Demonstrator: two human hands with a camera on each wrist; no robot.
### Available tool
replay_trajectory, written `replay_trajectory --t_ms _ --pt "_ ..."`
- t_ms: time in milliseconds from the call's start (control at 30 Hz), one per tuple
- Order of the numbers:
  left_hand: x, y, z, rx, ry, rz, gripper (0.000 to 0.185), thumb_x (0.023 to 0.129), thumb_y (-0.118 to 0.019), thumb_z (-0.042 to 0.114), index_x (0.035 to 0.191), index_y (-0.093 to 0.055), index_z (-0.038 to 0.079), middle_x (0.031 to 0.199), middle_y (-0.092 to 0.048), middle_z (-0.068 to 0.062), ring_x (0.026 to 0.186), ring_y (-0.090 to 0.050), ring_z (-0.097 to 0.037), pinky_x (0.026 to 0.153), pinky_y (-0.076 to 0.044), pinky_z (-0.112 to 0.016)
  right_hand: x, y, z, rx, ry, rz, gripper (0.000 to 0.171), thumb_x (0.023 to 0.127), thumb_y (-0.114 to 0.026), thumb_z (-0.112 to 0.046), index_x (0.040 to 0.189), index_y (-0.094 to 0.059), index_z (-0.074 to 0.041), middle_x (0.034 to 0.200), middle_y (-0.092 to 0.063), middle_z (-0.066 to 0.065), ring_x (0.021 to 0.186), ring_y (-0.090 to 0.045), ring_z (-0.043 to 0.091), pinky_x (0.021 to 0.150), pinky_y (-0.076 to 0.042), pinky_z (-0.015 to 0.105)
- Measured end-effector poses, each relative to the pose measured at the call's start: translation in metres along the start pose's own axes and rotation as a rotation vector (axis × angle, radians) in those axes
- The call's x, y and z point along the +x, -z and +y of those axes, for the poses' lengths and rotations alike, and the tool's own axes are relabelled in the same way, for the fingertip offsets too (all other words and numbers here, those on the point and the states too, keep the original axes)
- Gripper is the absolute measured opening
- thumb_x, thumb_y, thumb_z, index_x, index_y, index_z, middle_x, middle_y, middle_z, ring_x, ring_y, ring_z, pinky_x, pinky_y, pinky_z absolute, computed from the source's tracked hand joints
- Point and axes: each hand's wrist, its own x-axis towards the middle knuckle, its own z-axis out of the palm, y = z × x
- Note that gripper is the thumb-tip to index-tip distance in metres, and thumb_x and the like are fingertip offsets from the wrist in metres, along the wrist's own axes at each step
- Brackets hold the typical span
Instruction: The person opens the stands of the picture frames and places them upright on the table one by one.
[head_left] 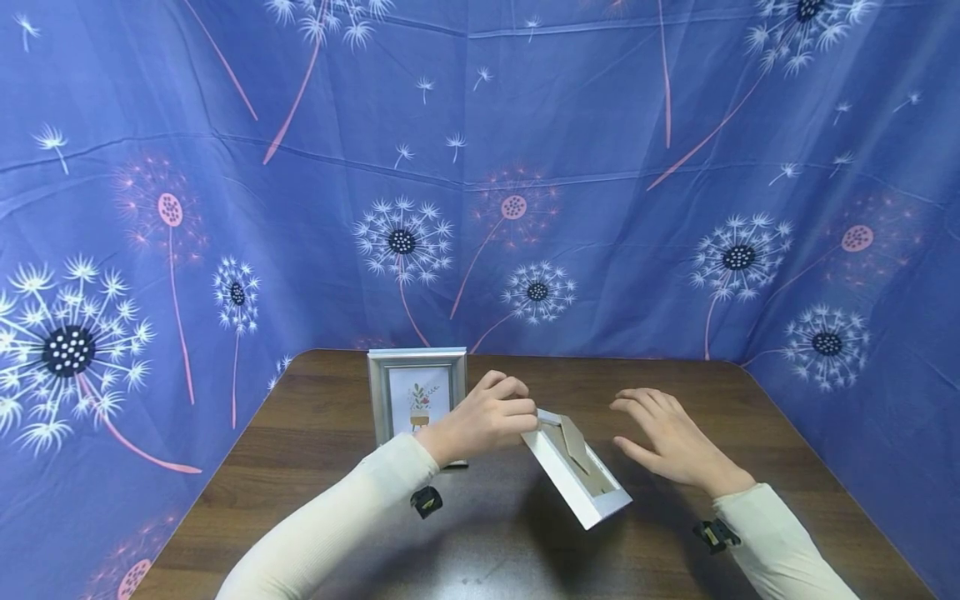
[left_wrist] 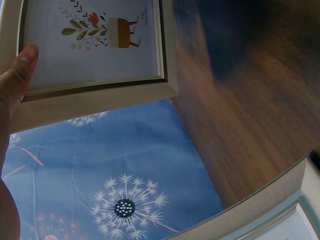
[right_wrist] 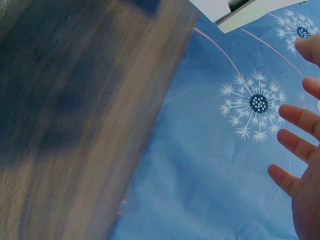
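Brown wooden table (head_left: 285, 433), silver picture frame (head_left: 408, 396) upright

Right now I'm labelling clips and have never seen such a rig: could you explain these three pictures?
No machine here: a person works bare-handed. The wide picture comes from a camera on their head, the other two from a wrist camera on each arm. The left hand grips a picture frame, tilted, its backing and support leg showing in the head view. The right hand is open beside it, touching nothing. On the wooden table, to the left, stands a second frame with a plant print.
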Motion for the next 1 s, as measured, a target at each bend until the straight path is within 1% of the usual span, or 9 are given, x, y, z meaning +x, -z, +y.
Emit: replay_trajectory --t_ms 133,367,567,700,1000 --pt "-0.0029 -0.0016 0.0019 -0.018 0.011 0.027 0.023 0.075 -0.081 0.020 0.087 -0.062 0.019 0.090 -0.062 0.010 0.100 -0.055 -0.017 0.088 -0.040 -0.034 0.0009 -0.0008 -0.0018 -0.002 0.010 -0.017 0.045 0.080 -0.076 -0.025 0.118 -0.061 -0.008 0.122 -0.059 0.014 0.115 -0.052 0.035 0.094 -0.036 0.056" --pt "-0.0074 -0.0048 0.0031 -0.004 0.003 0.074 0.020 0.077 -0.080 0.020 0.086 -0.062 0.019 0.089 -0.063 0.010 0.098 -0.056 -0.018 0.087 -0.041 -0.035 0.0016 -0.0014 -0.0043 -0.008 0.019 -0.041 0.045 0.081 -0.076 -0.027 0.119 -0.061 -0.008 0.123 -0.058 0.012 0.115 -0.051 0.034 0.095 -0.035 0.056" --pt "-0.0071 -0.0041 0.0031 0.002 0.001 0.083 0.018 0.077 -0.079 0.018 0.085 -0.063 0.019 0.088 -0.063 0.010 0.098 -0.055 -0.017 0.087 -0.041 -0.034 0.0022 -0.0014 -0.0051 -0.008 0.025 -0.043 0.043 0.082 -0.074 -0.028 0.119 -0.061 -0.009 0.123 -0.059 0.013 0.115 -0.051 0.033 0.095 -0.036 0.055" --pt "-0.0065 -0.0035 0.0030 0.004 -0.002 0.089 0.018 0.077 -0.080 0.018 0.085 -0.063 0.019 0.088 -0.063 0.010 0.098 -0.055 -0.017 0.087 -0.041 -0.034 0.0036 -0.0019 -0.0052 -0.009 0.038 -0.046 0.043 0.081 -0.074 -0.028 0.119 -0.061 -0.011 0.123 -0.059 0.012 0.115 -0.052 0.033 0.095 -0.036 0.055" --pt "-0.0061 -0.0031 0.0036 0.004 -0.008 0.095 0.019 0.077 -0.080 0.017 0.085 -0.063 0.019 0.088 -0.063 0.010 0.097 -0.056 -0.017 0.087 -0.041 -0.034 0.0097 -0.0039 -0.0092 -0.028 0.083 -0.107 0.047 0.079 -0.077 -0.026 0.120 -0.062 -0.010 0.121 -0.059 0.009 0.114 -0.053 0.031 0.093 -0.038 0.053"
